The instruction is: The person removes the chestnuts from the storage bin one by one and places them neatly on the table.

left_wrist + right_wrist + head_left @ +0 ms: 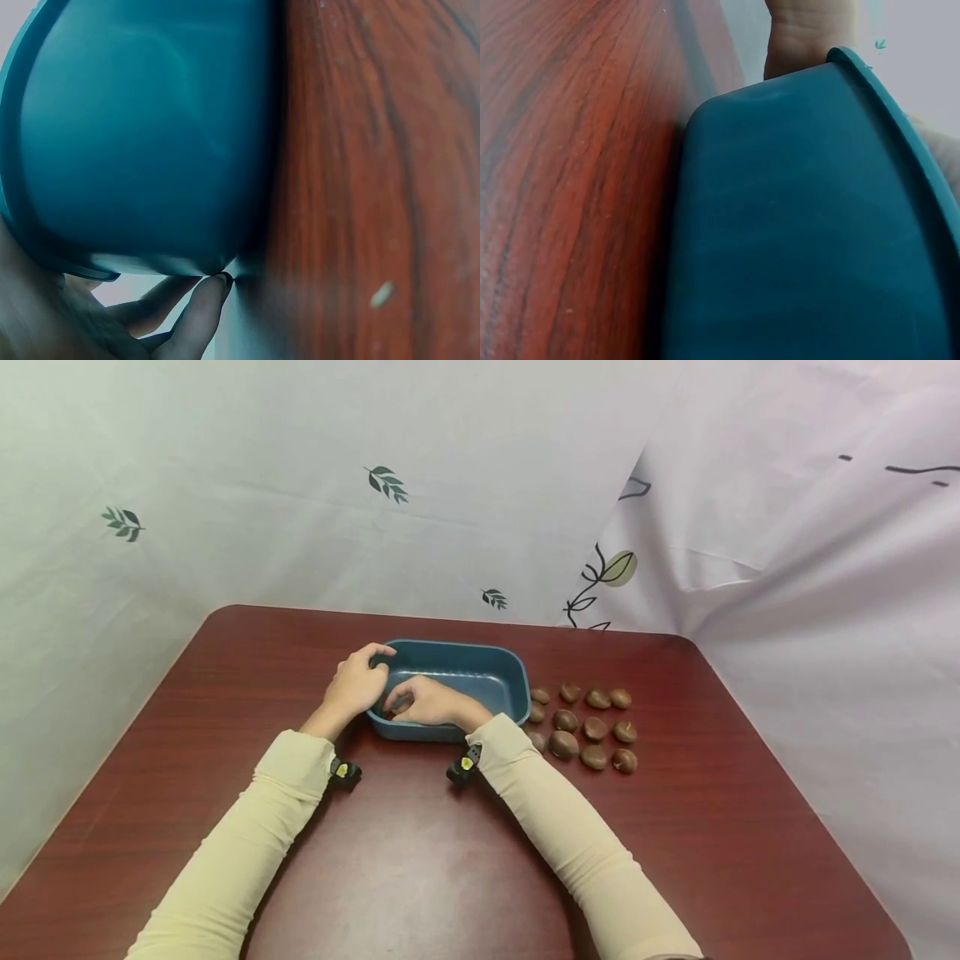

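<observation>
A blue rectangular plastic basin (pixel 472 680) stands on the table. My left hand (pixel 355 685) grips its left end, thumb over the rim and fingers down the outside wall; the left wrist view shows those fingers (pixel 196 319) against the basin. My right hand (pixel 429 702) reaches over the near rim into the left part of the basin, its thumb and fingers curled round a brown chestnut (pixel 398 710) that is mostly hidden. From the right wrist, only the basin's outer wall (pixel 795 217) shows, hiding the right fingertips.
Several brown chestnuts (pixel 595 728) lie in loose rows on the table just right of the basin, the nearest ones close to its wall. The dark red wooden table (pixel 420 860) ends at the back against a white patterned curtain (pixel 300 510).
</observation>
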A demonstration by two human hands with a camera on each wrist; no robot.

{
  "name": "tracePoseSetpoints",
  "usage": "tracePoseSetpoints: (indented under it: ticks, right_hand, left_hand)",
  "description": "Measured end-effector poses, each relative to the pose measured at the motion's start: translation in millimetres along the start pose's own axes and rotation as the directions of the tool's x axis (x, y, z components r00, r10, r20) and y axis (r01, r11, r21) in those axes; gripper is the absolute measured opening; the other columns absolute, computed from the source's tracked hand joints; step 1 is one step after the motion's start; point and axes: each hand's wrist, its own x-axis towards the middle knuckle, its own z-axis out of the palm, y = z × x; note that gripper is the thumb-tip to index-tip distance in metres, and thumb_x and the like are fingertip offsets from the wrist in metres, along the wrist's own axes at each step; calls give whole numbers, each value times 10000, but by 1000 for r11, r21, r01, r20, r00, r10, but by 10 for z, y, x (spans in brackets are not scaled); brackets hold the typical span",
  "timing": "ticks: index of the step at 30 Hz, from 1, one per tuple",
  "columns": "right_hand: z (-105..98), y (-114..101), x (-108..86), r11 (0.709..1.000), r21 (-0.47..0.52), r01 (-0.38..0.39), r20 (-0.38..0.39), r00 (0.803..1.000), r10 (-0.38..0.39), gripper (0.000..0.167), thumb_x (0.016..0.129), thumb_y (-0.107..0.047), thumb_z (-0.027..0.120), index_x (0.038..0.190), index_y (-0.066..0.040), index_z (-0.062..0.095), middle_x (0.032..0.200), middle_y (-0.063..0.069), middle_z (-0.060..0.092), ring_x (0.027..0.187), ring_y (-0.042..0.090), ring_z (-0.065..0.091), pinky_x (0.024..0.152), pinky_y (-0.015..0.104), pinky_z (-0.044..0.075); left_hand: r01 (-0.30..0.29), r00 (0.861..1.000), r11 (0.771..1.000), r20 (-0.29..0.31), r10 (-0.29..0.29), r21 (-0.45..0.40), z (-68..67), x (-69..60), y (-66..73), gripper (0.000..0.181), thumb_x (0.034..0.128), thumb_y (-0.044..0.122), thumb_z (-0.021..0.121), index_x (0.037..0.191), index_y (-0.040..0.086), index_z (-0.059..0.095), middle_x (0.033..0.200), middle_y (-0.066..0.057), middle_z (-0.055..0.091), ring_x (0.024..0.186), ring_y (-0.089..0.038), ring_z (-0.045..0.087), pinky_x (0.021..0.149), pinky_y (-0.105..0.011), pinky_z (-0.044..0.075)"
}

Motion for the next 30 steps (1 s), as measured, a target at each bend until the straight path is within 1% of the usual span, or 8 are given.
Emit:
tracePoseSetpoints:
  ticks: [3, 8, 12, 15, 18, 23, 27, 30]
  right_hand:
    - [-31, -6, -41, 1000, -14, -8, 9, 1000, 8, 240, 911, 2, 656, 1144, 54, 683, 1143, 179, 687, 956, 186, 701, 805, 226, 525]
    - [-84, -14, -88, 1000, -24, 3, -10, 1000, -3, 232, 909, -16, 665, 1137, 18, 693, 1066, 137, 711, 839, 117, 683, 739, 217, 514]
    - [-151, -43, -198, 999, 18, 35, -70, 997, -33, 225, 910, -49, 678, 1133, -18, 693, 967, 83, 732, 683, 115, 629, 643, 246, 507]
    - [-247, -54, -346, 997, 59, 50, -140, 989, -41, 240, 901, -79, 711, 1135, -34, 686, 952, 82, 733, 694, 215, 668, 622, 305, 541]
    - [-373, -21, -531, 996, 73, 57, -231, 972, -39, 249, 885, -98, 740, 1122, -48, 685, 964, 90, 723, 775, 310, 706, 641, 385, 570]
    - [-591, 131, -893, 992, 100, 78, -358, 933, -37, 241, 883, -86, 739, 1112, -29, 687, 973, 131, 717, 840, 424, 694, 690, 540, 558]
    - [-747, 299, -1199, 991, 117, 64, -434, 901, -7, 255, 888, -99, 739, 1128, -21, 698, 964, 148, 723, 817, 436, 687, 688, 525, 565]
    - [-842, 431, -1434, 986, 162, 31, -485, 873, 52, 283, 897, -117, 735, 1158, -18, 690, 988, 156, 728, 820, 410, 699, 693, 495, 574]
  left_hand:
    - [-1, 1000, 1000, 1, 1, -4, 18, 4, 18, 432, 977, 208, 398, 1380, 225, 552, 611, -72, 497, 418, -168, 326, 396, -303, 288]
    - [-2, 1000, 1000, 7, 2, -7, 24, 10, 45, 433, 976, 207, 397, 1380, 224, 551, 744, -110, 529, 439, -177, 328, 411, -305, 285]
    - [-3, 1000, 1000, 14, 3, -5, 22, 17, 54, 435, 979, 210, 392, 1386, 213, 546, 821, -137, 545, 461, -197, 344, 429, -314, 297]
    - [-4, 1000, 1000, 16, 3, 7, 16, 16, 57, 435, 980, 213, 388, 1385, 207, 546, 976, -145, 578, 524, -226, 375, 476, -335, 315]
    - [6, 1000, 1000, 12, -6, 12, 6, 7, 57, 435, 980, 220, 383, 1383, 219, 548, 1013, -152, 568, 554, -233, 383, 504, -348, 321]
    - [3, 1000, 1000, 10, -4, 6, -16, -8, 41, 445, 978, 212, 368, 1385, 213, 547, 795, -134, 506, 477, -198, 356, 451, -326, 315]
    - [1, 1000, 1000, 10, -1, 5, -29, -12, 21, 445, 982, 207, 363, 1389, 203, 543, 753, -121, 491, 457, -188, 343, 438, -322, 310]
    - [0, 1000, 1000, 14, 0, -3, -32, -15, 14, 444, 982, 204, 365, 1389, 196, 544, 792, -128, 495, 461, -187, 345, 450, -329, 323]
